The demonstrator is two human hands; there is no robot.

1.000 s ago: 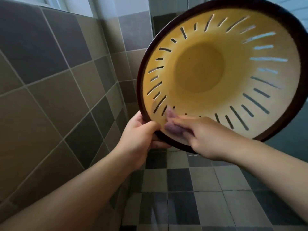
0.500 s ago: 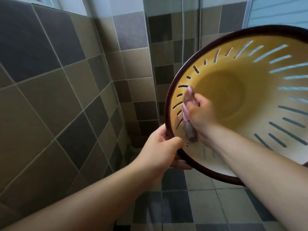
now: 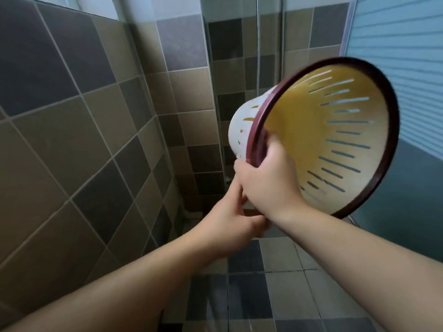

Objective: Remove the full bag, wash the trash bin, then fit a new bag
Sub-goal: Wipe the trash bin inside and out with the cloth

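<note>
the bin (image 3: 335, 140) is held up in the air on its side, mouth toward the camera, in front of the tiled wall (image 3: 72, 116). the right hand (image 3: 268, 185) is clamped on its dark rim; the left hand (image 3: 230, 221) sits just below, its grip hidden. no bag is inside. to wash well, hold the rim firmly, turn the bin slowly and cover every slot.
</note>
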